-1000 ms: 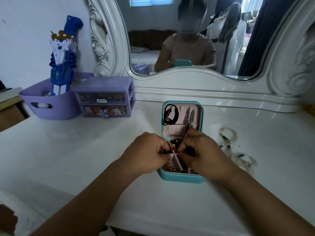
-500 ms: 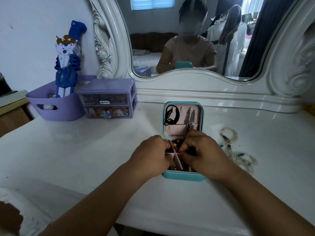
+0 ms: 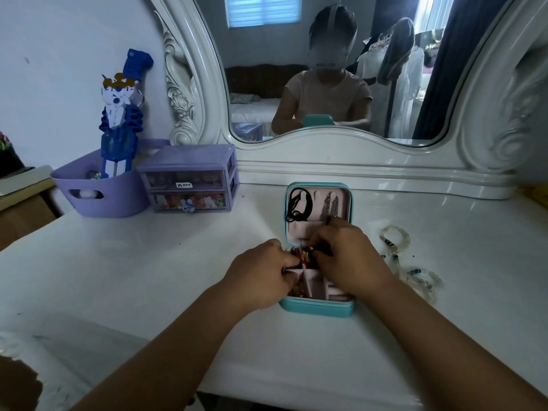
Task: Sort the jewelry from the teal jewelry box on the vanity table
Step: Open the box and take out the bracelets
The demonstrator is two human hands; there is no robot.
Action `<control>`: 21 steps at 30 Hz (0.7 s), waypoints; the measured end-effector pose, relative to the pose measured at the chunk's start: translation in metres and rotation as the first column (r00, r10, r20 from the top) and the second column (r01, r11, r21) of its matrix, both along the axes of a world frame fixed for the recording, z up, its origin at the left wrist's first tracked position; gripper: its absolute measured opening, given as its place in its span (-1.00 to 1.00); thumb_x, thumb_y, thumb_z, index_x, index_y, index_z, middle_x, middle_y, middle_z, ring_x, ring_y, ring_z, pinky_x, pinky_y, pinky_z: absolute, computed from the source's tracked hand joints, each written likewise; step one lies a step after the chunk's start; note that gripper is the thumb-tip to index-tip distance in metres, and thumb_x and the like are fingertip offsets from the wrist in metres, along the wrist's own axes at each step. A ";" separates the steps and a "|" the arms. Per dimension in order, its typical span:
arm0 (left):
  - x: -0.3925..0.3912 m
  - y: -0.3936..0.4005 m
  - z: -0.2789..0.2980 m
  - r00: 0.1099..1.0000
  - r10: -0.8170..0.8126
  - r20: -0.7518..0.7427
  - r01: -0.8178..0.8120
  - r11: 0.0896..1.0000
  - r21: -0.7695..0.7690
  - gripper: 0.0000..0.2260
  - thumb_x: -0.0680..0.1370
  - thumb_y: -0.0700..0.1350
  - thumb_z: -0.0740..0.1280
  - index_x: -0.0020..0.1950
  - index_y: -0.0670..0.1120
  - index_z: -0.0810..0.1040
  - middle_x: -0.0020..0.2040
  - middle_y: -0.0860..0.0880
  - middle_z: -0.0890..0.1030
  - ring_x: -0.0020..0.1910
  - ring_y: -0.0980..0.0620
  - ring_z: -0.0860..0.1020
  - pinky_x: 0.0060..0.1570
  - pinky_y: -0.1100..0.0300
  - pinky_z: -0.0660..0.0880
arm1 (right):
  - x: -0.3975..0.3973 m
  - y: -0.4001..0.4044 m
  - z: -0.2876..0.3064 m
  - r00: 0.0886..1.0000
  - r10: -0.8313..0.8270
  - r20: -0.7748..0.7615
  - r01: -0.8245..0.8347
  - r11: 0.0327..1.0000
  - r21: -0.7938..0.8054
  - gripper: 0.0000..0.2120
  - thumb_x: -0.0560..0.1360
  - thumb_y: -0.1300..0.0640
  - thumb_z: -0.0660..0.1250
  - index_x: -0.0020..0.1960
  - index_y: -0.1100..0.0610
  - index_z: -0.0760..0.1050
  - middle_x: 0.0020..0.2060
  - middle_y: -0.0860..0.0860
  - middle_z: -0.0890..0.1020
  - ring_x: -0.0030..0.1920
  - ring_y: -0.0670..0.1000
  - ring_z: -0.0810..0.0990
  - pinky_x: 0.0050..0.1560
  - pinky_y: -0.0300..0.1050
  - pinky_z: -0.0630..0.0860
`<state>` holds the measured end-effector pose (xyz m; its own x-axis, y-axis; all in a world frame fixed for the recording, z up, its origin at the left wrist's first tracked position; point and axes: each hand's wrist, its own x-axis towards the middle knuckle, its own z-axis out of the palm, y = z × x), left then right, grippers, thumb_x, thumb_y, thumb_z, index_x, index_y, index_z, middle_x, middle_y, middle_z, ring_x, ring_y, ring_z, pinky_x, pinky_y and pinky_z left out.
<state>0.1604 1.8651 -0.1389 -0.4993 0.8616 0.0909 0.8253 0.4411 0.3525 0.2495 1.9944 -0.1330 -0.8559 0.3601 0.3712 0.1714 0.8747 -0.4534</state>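
White bench (image 3: 148,277) carries the open teal jewelry box (image 3: 317,305) before a mirror (image 3: 326,69). Both hands' grips meet over its far compartments: left hand (image 3: 261,274) and right hand (image 3: 350,259) pinch tangled red-and-gold jewelry (image 3: 304,256). Beaded bracelets (image 3: 409,256) lie right of the right grip.

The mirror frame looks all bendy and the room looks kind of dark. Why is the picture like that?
In the head view, the wide-angle lens bows the mirror frame near the edges; the light is dim, mostly from the window reflected in the mirror, so the left hand and right hand look shadowy over the teal jewelry box; soft glare shines on the white table.
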 end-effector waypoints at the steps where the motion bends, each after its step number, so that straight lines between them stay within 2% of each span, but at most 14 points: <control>1: 0.000 0.000 0.001 1.000 0.001 -0.006 -0.001 1.000 -0.008 -0.82 0.50 -0.06 0.24 0.04 0.02 0.60 -0.12 -0.06 0.41 -0.08 -0.08 0.50 -0.13 0.14 0.42 | 0.001 -0.001 -0.001 1.000 0.004 0.012 -0.005 0.999 0.033 -0.84 0.39 0.27 0.30 -0.05 0.16 0.57 -0.06 0.15 0.53 -0.07 0.19 0.56 -0.05 0.02 0.50; 3: -0.001 0.000 0.001 1.000 -0.004 -0.002 0.004 1.000 -0.021 -0.82 0.51 -0.06 0.23 0.01 0.01 0.60 -0.11 -0.06 0.41 -0.08 -0.09 0.50 -0.13 0.13 0.41 | 0.002 0.000 -0.002 1.000 0.021 -0.008 -0.021 0.999 0.049 -0.86 0.40 0.28 0.29 -0.06 0.17 0.55 -0.06 0.14 0.53 -0.08 0.20 0.56 -0.07 0.01 0.50; 6: -0.003 0.000 0.000 1.000 -0.019 0.013 0.020 0.999 -0.042 -0.81 0.52 -0.07 0.21 0.03 0.03 0.59 -0.12 -0.05 0.38 -0.06 -0.10 0.50 -0.12 0.14 0.41 | 0.005 0.004 -0.003 0.989 -0.002 -0.148 -0.005 0.999 -0.047 -0.91 0.41 0.30 0.32 -0.12 0.18 0.55 -0.13 0.10 0.57 -0.12 0.11 0.56 -0.07 -0.05 0.49; 10: -0.005 -0.001 -0.003 0.999 -0.016 0.052 0.019 0.998 -0.068 -0.71 0.53 -0.10 0.17 0.20 0.12 0.52 -0.04 -0.07 0.41 -0.03 -0.09 0.50 -0.03 0.08 0.46 | 0.009 0.007 -0.005 0.971 -0.061 -0.232 -0.002 0.965 -0.261 -0.89 0.45 0.30 0.30 -0.14 0.14 0.57 -0.25 -0.04 0.61 -0.23 -0.06 0.56 -0.19 -0.35 0.44; 12: -0.002 -0.002 -0.002 0.998 -0.001 0.061 0.005 0.998 -0.070 -0.71 0.54 -0.08 0.14 0.20 0.12 0.51 -0.02 -0.08 0.41 -0.03 -0.10 0.50 -0.01 0.05 0.47 | 0.008 0.008 -0.006 0.969 -0.063 -0.240 -0.013 0.953 -0.304 -0.88 0.45 0.30 0.30 -0.16 0.12 0.56 -0.30 -0.08 0.60 -0.26 -0.11 0.56 -0.25 -0.43 0.41; 15: 0.005 -0.001 0.002 0.991 0.048 0.122 -0.048 0.999 -0.006 -0.81 0.52 0.12 0.15 -0.12 0.12 0.52 -0.11 -0.04 0.42 -0.08 -0.04 0.51 -0.15 0.13 0.39 | 0.008 0.008 -0.007 0.967 -0.060 -0.249 -0.025 0.946 -0.324 -0.89 0.45 0.29 0.31 -0.17 0.13 0.56 -0.30 -0.05 0.62 -0.26 -0.08 0.57 -0.22 -0.31 0.47; 17: 0.007 0.002 0.003 0.993 0.071 0.093 -0.072 0.997 0.010 -0.79 0.46 0.22 0.21 -0.17 0.14 0.53 -0.19 0.02 0.40 -0.12 -0.01 0.50 -0.22 0.16 0.33 | 0.008 0.009 -0.008 0.965 -0.054 -0.257 -0.036 0.943 -0.332 -0.88 0.45 0.31 0.30 -0.17 0.13 0.56 -0.30 -0.05 0.62 -0.27 -0.08 0.57 -0.21 -0.27 0.48; 21: 0.005 0.005 0.000 0.988 0.109 0.113 -0.116 0.992 0.050 -0.78 0.38 0.17 0.29 -0.41 0.12 0.43 -0.26 0.03 0.38 -0.17 -0.02 0.50 -0.29 0.19 0.30 | 0.009 0.010 -0.008 0.958 -0.077 -0.277 -0.046 0.910 -0.411 -0.87 0.45 0.30 0.31 -0.20 0.11 0.54 -0.35 -0.08 0.60 -0.32 -0.14 0.53 -0.26 -0.34 0.46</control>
